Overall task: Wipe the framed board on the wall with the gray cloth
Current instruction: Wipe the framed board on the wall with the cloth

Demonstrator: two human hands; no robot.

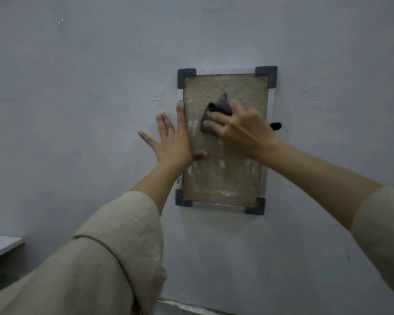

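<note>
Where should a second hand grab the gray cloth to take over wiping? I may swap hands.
Pinch the gray cloth at its free pointed corner, which sticks up above the right hand, coming from above. The lower part is bunched under that hand's fingers against the framed board, so it probably offers little to grip.

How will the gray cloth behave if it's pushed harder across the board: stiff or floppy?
Probably floppy: the gray cloth bunches into folds under the right hand. Likely light, since fingertips alone hold it. It may drag on the framed board, whose surface looks rough.
</note>
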